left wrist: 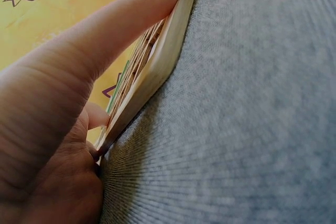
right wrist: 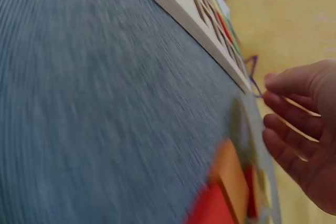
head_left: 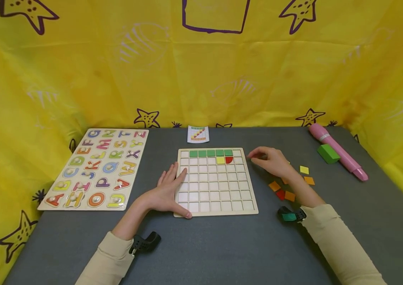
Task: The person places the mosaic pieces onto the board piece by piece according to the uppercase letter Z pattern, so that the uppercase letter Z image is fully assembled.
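Left hand [head_left: 165,194], fingers spread straight, rested along the left edge of the gridded board [head_left: 214,185], gripping nothing; board lay flat on the table [head_left: 219,249]. Right hand [head_left: 273,161], fingers loosely bent and empty, hung just off the board's right edge, near loose tiles [head_left: 290,196].

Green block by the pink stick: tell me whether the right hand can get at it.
Probably yes: the right hand looks empty, and nothing covers the green block, though the pink stick lies close beside it.
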### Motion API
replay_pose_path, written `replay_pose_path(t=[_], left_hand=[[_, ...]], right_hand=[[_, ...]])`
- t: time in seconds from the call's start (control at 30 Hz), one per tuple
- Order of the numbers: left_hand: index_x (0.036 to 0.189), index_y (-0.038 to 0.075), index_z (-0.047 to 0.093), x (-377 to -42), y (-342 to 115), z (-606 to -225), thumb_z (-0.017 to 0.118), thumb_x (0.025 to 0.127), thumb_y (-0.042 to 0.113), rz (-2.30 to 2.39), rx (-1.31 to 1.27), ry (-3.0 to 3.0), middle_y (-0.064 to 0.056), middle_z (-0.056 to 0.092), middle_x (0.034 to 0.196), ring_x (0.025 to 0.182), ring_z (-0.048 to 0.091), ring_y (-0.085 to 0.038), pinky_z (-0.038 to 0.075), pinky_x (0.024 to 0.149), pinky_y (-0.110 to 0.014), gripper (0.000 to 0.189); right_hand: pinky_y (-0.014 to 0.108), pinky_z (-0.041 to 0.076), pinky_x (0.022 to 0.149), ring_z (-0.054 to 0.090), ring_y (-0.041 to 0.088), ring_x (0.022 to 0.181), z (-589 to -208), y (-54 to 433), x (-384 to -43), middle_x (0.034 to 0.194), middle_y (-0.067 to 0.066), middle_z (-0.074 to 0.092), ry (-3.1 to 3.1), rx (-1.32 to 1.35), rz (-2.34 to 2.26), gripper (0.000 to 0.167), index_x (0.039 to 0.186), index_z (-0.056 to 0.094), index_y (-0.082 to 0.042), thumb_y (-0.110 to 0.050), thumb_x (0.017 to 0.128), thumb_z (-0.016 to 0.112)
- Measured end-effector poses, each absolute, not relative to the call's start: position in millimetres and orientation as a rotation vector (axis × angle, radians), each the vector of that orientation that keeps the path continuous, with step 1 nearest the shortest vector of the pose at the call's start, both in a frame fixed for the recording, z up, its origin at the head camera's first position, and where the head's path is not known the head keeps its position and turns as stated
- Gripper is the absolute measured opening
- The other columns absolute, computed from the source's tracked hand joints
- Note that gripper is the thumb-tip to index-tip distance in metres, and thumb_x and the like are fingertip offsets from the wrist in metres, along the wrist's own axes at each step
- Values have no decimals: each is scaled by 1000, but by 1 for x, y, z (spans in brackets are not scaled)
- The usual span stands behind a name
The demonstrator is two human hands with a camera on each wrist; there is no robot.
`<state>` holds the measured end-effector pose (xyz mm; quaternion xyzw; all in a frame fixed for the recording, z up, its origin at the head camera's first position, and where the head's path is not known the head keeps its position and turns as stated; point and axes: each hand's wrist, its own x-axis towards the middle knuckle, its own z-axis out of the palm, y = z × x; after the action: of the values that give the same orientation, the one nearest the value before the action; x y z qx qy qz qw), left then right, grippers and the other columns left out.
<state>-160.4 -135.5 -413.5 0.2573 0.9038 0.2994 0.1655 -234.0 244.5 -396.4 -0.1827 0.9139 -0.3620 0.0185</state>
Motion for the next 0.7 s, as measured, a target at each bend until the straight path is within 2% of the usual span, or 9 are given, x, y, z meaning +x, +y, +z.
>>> replay_pose_path(t=[0.17, 0.43, 0.7], left_hand=[[156, 3, 9, -161, -135, -413, 87, 62, 55, 845, 731, 2577, -23, -14, 159, 146, -15, -34, -6, 114, -54, 133], [156, 3, 9, -161, -136, -415, 87, 62, 55, 841, 733, 2572, -23, -14, 159, 146, -16, -34, -6, 114, -54, 133], [156, 3, 9, -162, -136, -415, 87, 62, 55, 836, 740, 2573, -22, -15, 159, 146, -16, -34, -6, 114, -54, 133]], right_hand=[[44, 48, 80, 58, 27, 92, -389, 269, -227, 102, 13, 66, 2939, -547, -994, 17, 108, 70, -3, -10, 93, 64], [50, 45, 84, 58, 36, 95, -386, 294, -221, 104, 20, 65, 3013, -470, -868, 21, 107, 68, 1, -7, 88, 69], [50, 43, 84, 57, 35, 95, -386, 304, -217, 103, 17, 66, 2952, -475, -820, 20, 107, 69, -3, -13, 89, 70]])
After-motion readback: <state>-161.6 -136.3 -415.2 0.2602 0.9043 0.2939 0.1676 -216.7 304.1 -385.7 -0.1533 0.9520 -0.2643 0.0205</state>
